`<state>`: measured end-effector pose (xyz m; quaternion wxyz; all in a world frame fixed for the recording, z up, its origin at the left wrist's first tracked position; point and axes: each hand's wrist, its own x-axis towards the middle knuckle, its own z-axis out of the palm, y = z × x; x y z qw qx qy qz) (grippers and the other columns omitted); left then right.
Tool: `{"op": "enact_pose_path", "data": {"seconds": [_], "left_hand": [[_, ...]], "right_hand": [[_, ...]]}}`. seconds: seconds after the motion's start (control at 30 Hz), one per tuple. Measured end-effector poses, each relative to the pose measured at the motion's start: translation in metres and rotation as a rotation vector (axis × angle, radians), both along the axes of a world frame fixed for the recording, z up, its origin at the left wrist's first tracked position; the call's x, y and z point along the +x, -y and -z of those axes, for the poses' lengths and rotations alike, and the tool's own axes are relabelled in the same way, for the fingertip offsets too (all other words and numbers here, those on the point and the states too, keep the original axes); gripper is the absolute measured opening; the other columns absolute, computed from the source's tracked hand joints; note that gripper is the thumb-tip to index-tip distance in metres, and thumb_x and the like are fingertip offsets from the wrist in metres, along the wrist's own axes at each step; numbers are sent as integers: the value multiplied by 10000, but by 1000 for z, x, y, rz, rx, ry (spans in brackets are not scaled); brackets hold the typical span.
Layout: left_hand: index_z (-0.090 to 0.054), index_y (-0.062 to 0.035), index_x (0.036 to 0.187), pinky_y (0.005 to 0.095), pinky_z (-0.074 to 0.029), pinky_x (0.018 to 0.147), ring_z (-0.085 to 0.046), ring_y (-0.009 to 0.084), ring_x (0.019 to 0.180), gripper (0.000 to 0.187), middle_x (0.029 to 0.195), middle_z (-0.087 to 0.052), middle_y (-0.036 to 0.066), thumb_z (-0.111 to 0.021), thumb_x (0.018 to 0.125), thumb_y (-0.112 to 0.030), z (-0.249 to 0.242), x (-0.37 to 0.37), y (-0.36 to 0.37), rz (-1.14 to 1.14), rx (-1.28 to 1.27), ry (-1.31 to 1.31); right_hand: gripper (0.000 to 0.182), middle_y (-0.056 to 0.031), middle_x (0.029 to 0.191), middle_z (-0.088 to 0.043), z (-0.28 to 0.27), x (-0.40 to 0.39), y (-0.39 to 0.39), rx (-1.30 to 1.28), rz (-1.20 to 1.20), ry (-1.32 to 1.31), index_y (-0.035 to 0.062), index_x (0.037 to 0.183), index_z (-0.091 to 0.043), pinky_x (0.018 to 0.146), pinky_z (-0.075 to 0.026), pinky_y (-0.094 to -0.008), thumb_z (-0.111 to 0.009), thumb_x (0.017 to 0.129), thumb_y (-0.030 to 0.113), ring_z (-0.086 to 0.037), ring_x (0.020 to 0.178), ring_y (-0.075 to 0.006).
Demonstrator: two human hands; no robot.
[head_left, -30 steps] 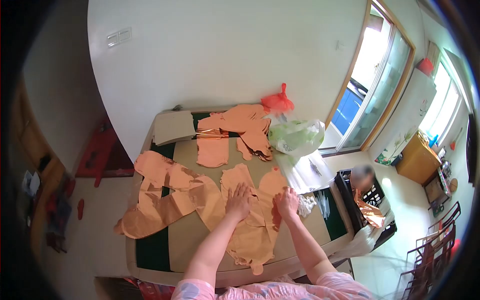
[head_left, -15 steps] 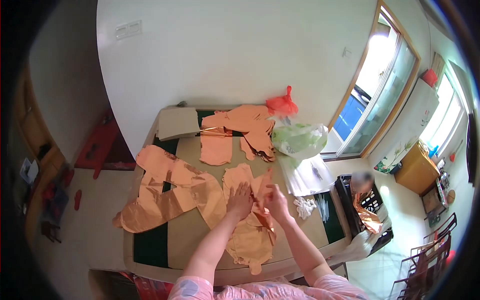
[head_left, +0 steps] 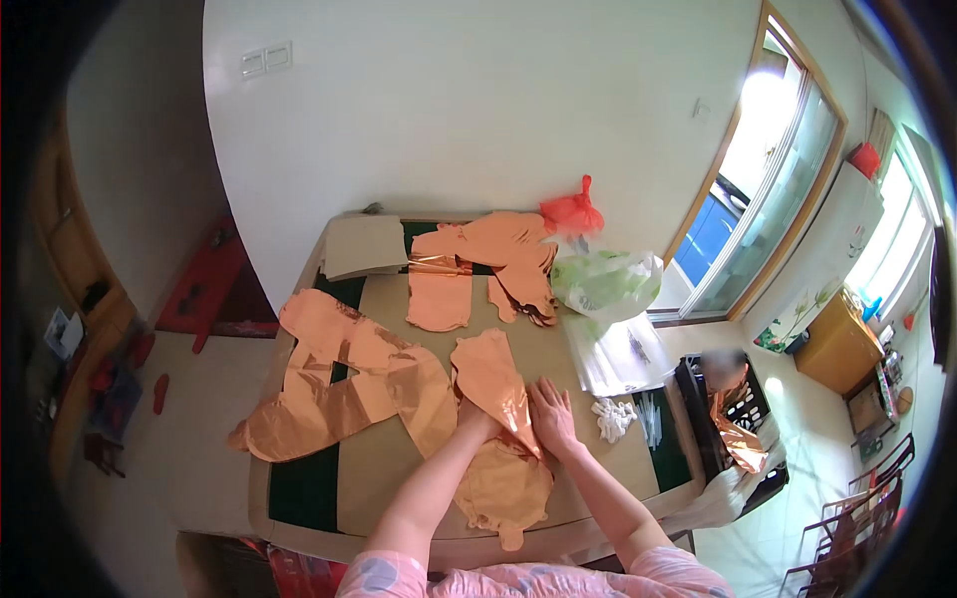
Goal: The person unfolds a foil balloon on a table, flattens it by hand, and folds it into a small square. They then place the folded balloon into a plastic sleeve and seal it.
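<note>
A flat, copper-coloured foil balloon point(head_left: 488, 374) lies in front of me, partly folded over itself. My left hand point(head_left: 480, 423) reaches under the fold, which covers its fingers. At the balloon's right edge, my right hand point(head_left: 552, 415) lies palm down with fingers stretched out, touching or very near the foil. To the left spreads a larger flat foil piece point(head_left: 344, 399). A stack of similar foil shapes point(head_left: 488, 244) rests at the back of the table.
The table point(head_left: 389, 493) also bears a cardboard piece point(head_left: 364, 249), a red plastic bag point(head_left: 573, 211), a green-white bag point(head_left: 608, 284), clear plastic sleeves point(head_left: 618, 354), a white string bundle point(head_left: 613, 419) and thin clear sticks point(head_left: 650, 421). A black crate point(head_left: 693, 399) holding foil stands at right.
My left hand has gone from on top of the foil to beneath its fold. My right hand has opened out flat beside it. The foil's upper part now folds over toward the right.
</note>
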<state>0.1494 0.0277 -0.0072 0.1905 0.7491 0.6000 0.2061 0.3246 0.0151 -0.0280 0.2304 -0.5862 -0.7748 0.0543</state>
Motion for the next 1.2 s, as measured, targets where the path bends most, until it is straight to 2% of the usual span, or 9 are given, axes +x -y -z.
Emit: {"op": "enact_pose_path", "data": {"seconds": [0.1,0.47,0.57,0.77,0.87,0.97,1.0,1.1,1.2], "left_hand": [[-315,-132,1444,369,-195,1149,-230,274,1407,609,1525,-264,100,-419,927,-436,21,3,-7,25,64,-222],[-341,-124,1428,396,-194,1147,-249,287,1399,591,1507,-300,104,-419,917,-410,42,3,-16,43,86,-259],[-404,-87,1377,417,-235,1122,-317,303,1363,556,1451,-383,123,-440,898,-369,-19,5,5,69,16,-524],[-461,-50,1317,418,-311,1073,-395,312,1309,511,1405,-435,141,-453,890,-330,11,3,-1,54,184,-359],[-437,-21,1324,409,-376,1026,-420,324,1286,500,1390,-442,171,-470,888,-265,67,-3,-24,-26,114,92],[-400,18,1324,412,-419,977,-435,342,1261,486,1366,-442,221,-489,891,-185,50,-21,-36,0,263,391],[-402,25,1310,447,-396,987,-435,375,1241,448,1327,-454,252,-490,890,-105,22,-19,-29,-270,138,502],[-411,24,1291,464,-359,1015,-419,395,1242,417,1302,-456,267,-468,886,-56,1,-25,-22,-299,664,358],[-469,-2,1266,487,-282,1085,-357,363,1318,386,1340,-444,216,-470,886,-72,-18,-7,6,-76,550,244]], "right_hand": [[442,-120,1451,-392,-1,-5,5,-5,-68,9,106,1382,-430,1123,-224,-508,-456,952,205,-327,1369,-271],[450,-93,1431,-429,-12,-5,10,-29,-240,32,103,1385,-431,1118,-239,-502,-459,944,187,-353,1355,-258],[437,-97,1416,-446,-15,-6,12,-30,-261,22,97,1371,-449,1116,-244,-499,-459,943,186,-364,1347,-260],[422,-102,1403,-457,-11,-5,11,-4,-277,31,78,1351,-465,1109,-259,-499,-461,941,182,-384,1332,-266],[410,-101,1403,-456,-5,-3,10,14,-280,45,70,1335,-478,1103,-269,-500,-463,939,177,-387,1329,-263],[399,-97,1396,-464,-6,-3,8,26,-279,52,69,1323,-489,1098,-276,-501,-462,939,175,-391,1327,-256],[396,-96,1393,-468,-5,-3,9,25,-276,50,70,1320,-493,1096,-279,-502,-462,939,174,-393,1326,-254],[424,-89,1399,-460,-5,-4,10,8,-275,36,72,1330,-479,1091,-282,-495,-463,919,174,-384,1331,-245],[421,-89,1397,-462,-6,-4,10,10,-274,21,76,1327,-485,1090,-284,-495,-465,917,166,-389,1327,-246]]}}
